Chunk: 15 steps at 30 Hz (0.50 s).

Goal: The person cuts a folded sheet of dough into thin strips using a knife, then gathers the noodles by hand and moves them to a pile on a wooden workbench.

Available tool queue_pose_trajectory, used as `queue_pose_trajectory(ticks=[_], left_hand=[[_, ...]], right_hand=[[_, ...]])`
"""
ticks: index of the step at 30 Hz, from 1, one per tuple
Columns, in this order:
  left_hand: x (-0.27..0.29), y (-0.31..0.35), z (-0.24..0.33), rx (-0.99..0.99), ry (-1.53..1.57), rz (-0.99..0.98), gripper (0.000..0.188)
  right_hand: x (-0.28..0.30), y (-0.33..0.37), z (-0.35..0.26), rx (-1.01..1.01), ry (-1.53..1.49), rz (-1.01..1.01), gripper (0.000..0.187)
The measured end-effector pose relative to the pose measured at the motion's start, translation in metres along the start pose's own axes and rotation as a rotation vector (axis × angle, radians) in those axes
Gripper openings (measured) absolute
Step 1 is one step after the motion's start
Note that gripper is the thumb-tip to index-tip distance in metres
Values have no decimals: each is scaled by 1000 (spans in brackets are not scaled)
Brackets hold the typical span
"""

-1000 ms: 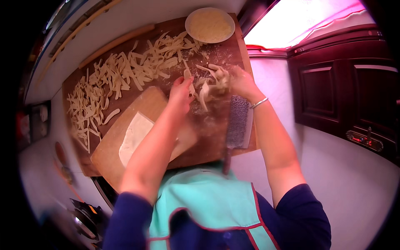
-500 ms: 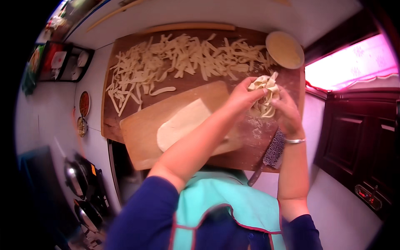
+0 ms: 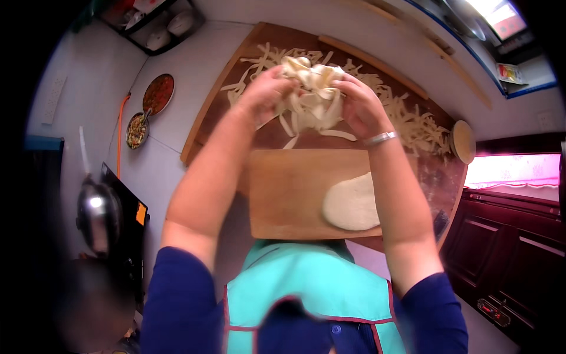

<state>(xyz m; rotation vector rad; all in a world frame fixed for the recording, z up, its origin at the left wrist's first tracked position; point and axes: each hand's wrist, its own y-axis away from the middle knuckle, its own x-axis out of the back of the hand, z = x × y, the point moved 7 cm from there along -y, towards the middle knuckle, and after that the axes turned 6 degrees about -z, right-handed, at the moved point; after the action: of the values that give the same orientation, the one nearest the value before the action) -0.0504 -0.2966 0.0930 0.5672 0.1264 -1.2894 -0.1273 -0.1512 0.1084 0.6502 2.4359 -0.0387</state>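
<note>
While both hands (image 3: 265, 94) (image 3: 362, 107) hold them, limp dough ribbons (image 3: 319, 82) seem tangled.

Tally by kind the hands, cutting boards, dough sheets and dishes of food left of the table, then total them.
Hands: 2 (left hand, right hand, holding noodles)
Cutting boards: 1
Dough sheets: 1
Dishes of food: 2
Total: 6

Matt dough strips (image 3: 315, 105), smooth wooden board (image 3: 289, 194)

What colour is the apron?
The apron is turquoise with dark red trim. It shows best in the head view.
</note>
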Motion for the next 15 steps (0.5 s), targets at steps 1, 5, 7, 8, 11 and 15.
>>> queue_pose_trajectory(ticks=[1, 5, 7, 8, 11, 15], left_hand=[[29, 8, 13, 30, -51, 64, 36], [98, 26, 34, -27, -85, 56, 36], [121, 24, 44, -43, -141, 99, 37], [125, 22, 53, -107, -118, 52, 41], [149, 12, 56, 38, -320, 185, 44], [155, -7, 79, -56, -484, 224, 46]], right_hand=[[-12, -17, 4, 2, -5, -49, 36], [-49, -72, 22, -22, 60, -40, 38], [-57, -89, 30, -113, 82, -69, 40], [-61, -95, 23, -92, 108, -96, 40], [-62, -99, 23, -143, 309, 14, 43], [-45, -96, 29, -149, 441, 65, 46]])
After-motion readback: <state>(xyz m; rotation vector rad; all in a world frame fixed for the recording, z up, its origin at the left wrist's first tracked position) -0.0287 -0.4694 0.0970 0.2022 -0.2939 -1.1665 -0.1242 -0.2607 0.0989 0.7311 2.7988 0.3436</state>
